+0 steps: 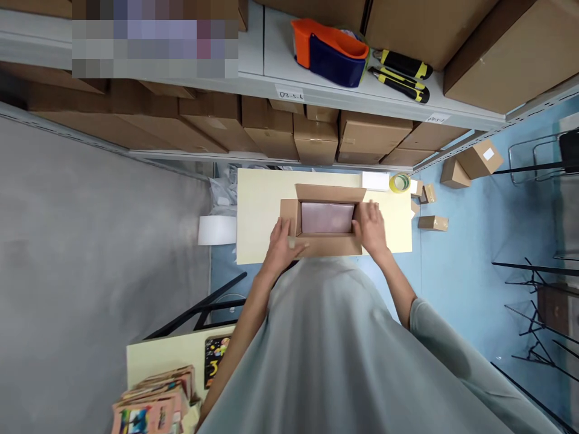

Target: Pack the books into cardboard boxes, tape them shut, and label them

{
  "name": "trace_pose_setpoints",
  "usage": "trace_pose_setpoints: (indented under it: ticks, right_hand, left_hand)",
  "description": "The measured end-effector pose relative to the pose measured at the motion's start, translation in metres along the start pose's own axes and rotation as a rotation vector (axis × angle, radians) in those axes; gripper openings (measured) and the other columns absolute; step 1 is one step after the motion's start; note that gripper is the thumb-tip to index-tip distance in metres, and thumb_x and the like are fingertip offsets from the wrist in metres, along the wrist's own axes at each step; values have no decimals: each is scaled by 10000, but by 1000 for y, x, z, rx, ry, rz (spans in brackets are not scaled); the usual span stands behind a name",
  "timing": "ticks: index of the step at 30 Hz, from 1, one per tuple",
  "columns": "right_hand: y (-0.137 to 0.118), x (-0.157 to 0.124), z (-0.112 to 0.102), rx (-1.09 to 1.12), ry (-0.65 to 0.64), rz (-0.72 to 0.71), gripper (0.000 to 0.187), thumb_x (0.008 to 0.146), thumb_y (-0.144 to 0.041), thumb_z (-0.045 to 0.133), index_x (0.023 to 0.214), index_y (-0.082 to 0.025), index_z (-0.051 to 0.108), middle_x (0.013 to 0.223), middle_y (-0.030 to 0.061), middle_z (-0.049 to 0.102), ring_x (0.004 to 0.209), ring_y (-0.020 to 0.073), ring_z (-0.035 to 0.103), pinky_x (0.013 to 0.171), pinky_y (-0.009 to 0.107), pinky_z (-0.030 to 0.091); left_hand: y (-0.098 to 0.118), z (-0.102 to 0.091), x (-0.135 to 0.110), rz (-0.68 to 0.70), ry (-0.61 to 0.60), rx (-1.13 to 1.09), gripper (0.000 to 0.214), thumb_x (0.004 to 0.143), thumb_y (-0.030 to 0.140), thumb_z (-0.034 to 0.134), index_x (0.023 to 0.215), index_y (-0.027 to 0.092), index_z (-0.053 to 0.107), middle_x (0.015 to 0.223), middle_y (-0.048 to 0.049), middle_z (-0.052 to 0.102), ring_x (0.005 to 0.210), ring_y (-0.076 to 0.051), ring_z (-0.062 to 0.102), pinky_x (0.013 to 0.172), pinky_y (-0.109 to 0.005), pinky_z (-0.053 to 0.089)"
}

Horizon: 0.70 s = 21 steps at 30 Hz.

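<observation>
A cardboard box (329,245) stands on the pale yellow table with its flaps folded outward. Inside it lies a flat, pale mauve item (327,217) that covers most of the opening; its kind cannot be made out. At the box's left front corner is my left hand (280,246), thumb and fingers apart, resting against the left and front flaps. Over the right flap lies my right hand (371,228), its fingers stretched out and its thumb at the box's inner edge. That flap is mostly hidden beneath it.
On the table (257,223) lie a white box (375,181) and a roll of yellow tape (400,182). Overhead, a shelf (280,60) carries an orange-and-blue tape dispenser (332,51) and box cutters (402,73). Cartons (315,141) line the lower shelf. Magazines (156,404) are stacked at lower left.
</observation>
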State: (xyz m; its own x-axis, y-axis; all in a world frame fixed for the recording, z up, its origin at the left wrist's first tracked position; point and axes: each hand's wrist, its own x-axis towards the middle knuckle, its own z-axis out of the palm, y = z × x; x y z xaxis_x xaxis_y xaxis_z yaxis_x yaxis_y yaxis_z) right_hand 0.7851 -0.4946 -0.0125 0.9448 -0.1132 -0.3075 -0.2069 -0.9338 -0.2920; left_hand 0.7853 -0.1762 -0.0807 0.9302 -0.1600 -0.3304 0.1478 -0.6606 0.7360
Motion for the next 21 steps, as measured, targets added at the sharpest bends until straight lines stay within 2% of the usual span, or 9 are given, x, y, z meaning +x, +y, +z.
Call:
trace_pose_setpoints:
  ticks: [2, 5, 7, 10, 12, 15, 17, 19, 21]
  right_hand:
    - [28, -6, -8, 113, 74, 147, 774, 1088, -440, 509, 1731, -43, 341, 1817, 282, 269, 1723, 416, 212, 1357, 633, 270]
    - [59, -15, -12, 393, 30, 302, 838, 1047, -521, 553, 1710, -45, 364, 1665, 289, 537, 1594, 398, 497, 1281, 598, 433]
    - [68, -23, -13, 539, 25, 304, 822, 1027, -555, 576, 1690, -96, 416, 1558, 238, 665, 1496, 372, 615, 1242, 574, 489]
    - [62, -36, -15, 648, 90, 222, 769, 1023, -600, 600, 1652, -168, 493, 1520, 185, 710, 1474, 348, 641, 1246, 565, 492]
    - [51, -44, -16, 719, 78, 123, 711, 1060, -589, 567, 1646, -191, 511, 1513, 171, 719, 1461, 320, 656, 1252, 547, 494]
    - [37, -52, -13, 659, -63, -78, 689, 1044, -554, 644, 1643, -229, 542, 1587, 155, 664, 1530, 302, 591, 1305, 526, 440]
    - [32, -55, -7, 480, -215, -179, 910, 904, -533, 848, 1691, -247, 493, 1688, 162, 559, 1638, 339, 447, 1338, 538, 390]
    - [31, -57, 1, 309, -316, -235, 1172, 777, -441, 977, 1760, -259, 366, 1766, 167, 448, 1708, 374, 291, 1358, 567, 347]
    - [32, -59, 7, 211, -311, -266, 1187, 816, -319, 951, 1791, -257, 277, 1790, 158, 407, 1732, 373, 214, 1366, 587, 326]
  left_hand:
    - [-1, -7, 4, -50, 65, -42, 1096, 818, 568, 899, 1707, 171, 396, 1786, -262, 352, 1681, -436, 311, 1367, -620, 289]
    - [4, -20, 5, -98, 112, -89, 1117, 827, 584, 882, 1719, 157, 363, 1716, -258, 461, 1624, -431, 412, 1345, -602, 338]
    - [11, -28, -1, -90, 122, -87, 1137, 826, 588, 883, 1735, 176, 338, 1683, -245, 502, 1592, -427, 451, 1321, -594, 378]
    - [27, -35, -16, -20, 100, -53, 1163, 842, 589, 872, 1766, 213, 275, 1671, -226, 516, 1579, -415, 466, 1303, -590, 402]
    - [35, -33, -26, 49, 48, -25, 1174, 858, 576, 863, 1782, 235, 223, 1693, -209, 500, 1586, -403, 461, 1307, -598, 395]
    - [38, -22, -33, 176, -87, 49, 1176, 858, 500, 876, 1787, 254, 198, 1737, -182, 466, 1640, -397, 390, 1338, -604, 350]
    - [33, -15, -33, 250, -190, 121, 1141, 861, 419, 870, 1783, 252, 219, 1748, -166, 467, 1687, -398, 306, 1354, -597, 327]
    - [27, -11, -29, 291, -258, 189, 1072, 885, 339, 824, 1779, 249, 239, 1752, -152, 470, 1717, -394, 231, 1353, -591, 332]
    - [22, -10, -24, 314, -285, 231, 996, 917, 275, 753, 1778, 246, 253, 1762, -141, 462, 1729, -383, 198, 1349, -584, 344]
